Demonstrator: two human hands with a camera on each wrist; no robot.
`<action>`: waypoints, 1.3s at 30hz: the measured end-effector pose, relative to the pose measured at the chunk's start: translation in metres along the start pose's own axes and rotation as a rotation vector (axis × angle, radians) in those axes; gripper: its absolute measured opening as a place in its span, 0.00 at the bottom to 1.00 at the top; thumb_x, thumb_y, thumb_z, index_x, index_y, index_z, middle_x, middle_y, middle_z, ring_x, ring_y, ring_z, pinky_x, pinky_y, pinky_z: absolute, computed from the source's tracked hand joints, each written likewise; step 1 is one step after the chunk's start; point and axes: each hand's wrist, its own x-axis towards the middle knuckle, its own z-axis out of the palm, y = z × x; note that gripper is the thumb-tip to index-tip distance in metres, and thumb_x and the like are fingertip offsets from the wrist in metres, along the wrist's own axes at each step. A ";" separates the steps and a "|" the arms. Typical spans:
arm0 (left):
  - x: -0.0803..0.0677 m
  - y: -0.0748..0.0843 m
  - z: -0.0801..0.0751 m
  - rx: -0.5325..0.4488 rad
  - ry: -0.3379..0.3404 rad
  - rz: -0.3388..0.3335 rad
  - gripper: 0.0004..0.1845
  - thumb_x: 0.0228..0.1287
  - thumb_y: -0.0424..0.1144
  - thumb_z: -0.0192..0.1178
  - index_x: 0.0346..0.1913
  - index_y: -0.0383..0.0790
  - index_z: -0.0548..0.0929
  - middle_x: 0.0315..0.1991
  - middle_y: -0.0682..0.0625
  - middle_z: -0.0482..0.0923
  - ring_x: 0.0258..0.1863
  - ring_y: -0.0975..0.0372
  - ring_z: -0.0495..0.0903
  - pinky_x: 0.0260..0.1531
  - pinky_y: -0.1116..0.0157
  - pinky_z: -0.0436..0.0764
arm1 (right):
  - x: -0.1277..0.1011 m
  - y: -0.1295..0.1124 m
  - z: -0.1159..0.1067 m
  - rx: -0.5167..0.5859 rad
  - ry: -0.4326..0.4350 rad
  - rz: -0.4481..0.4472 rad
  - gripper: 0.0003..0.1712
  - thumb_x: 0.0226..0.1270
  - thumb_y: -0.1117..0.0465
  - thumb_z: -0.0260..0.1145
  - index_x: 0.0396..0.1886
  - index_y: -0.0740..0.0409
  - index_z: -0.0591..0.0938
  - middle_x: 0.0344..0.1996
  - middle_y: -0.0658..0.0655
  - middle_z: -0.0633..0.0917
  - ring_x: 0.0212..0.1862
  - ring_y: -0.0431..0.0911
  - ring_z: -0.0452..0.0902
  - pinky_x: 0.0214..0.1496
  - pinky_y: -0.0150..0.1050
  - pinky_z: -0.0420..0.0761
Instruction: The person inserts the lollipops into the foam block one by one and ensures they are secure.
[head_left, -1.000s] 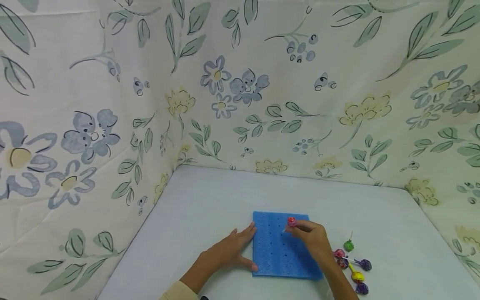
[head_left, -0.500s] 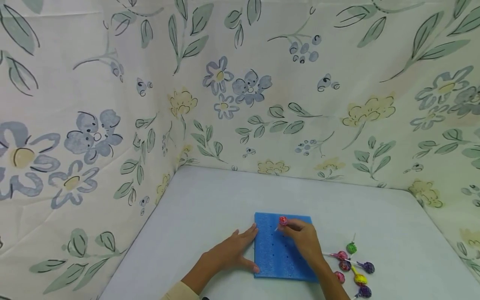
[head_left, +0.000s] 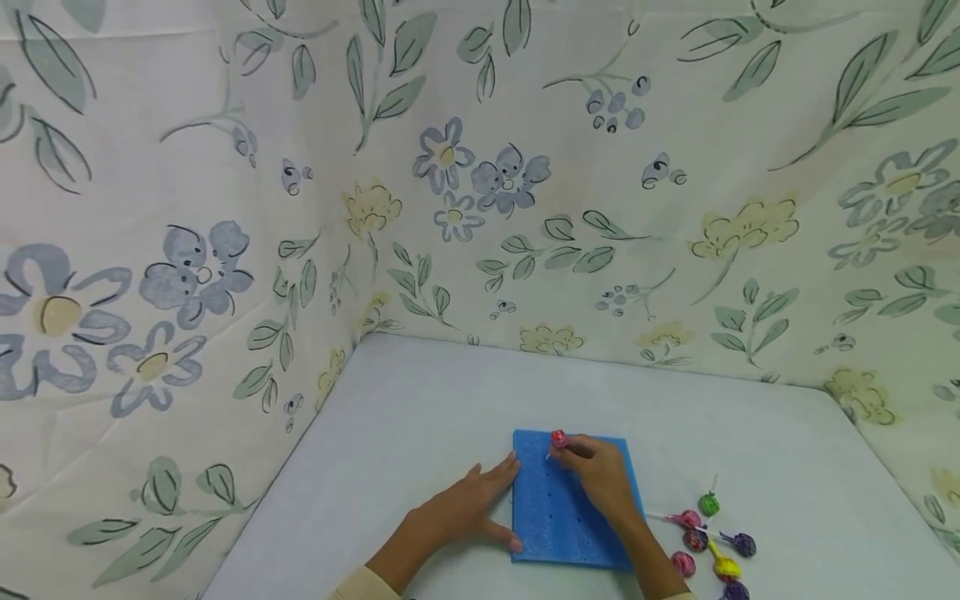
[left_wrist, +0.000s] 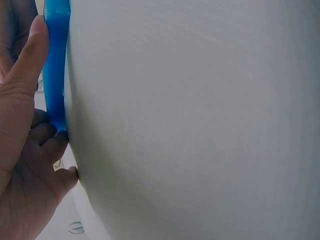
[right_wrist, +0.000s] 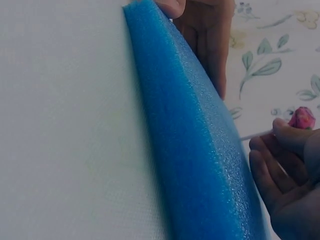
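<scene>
A blue foam block point(head_left: 534, 533) with small holes in its top lies flat on the white table. My left hand point(head_left: 468, 502) rests spread at its left edge, thumb near the front corner and fingertips farther back. In the left wrist view the thumb and fingers point(left_wrist: 47, 142) touch the foam's side. Over the back left part of the block, my right hand point(head_left: 604, 479) pinches a red-pink wrapped lollipop point(head_left: 558, 438) between thumb and fingers. Its white stick points down at the foam, with the wrapped head point(right_wrist: 303, 118) above the thumb in the right wrist view.
Right of the block several loose lollipops lie in a cluster: green point(head_left: 708, 504), dark purple point(head_left: 743, 545), yellow point(head_left: 727, 569) and pink point(head_left: 683, 564) among them. A flower-patterned cloth point(head_left: 630, 192) hangs behind and to the sides of the table point(head_left: 427, 400).
My right hand has carried the lollipop leftward over the foam block, toward its back left part. The left hand keeps its place on the block's edge. The head view has shifted slightly.
</scene>
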 end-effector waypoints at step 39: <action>0.001 0.000 -0.001 0.038 0.010 0.029 0.62 0.55 0.71 0.73 0.85 0.42 0.58 0.86 0.50 0.51 0.84 0.58 0.55 0.80 0.43 0.61 | 0.002 0.009 0.005 -0.064 -0.024 -0.052 0.11 0.65 0.60 0.79 0.46 0.57 0.93 0.46 0.55 0.93 0.54 0.52 0.89 0.61 0.54 0.86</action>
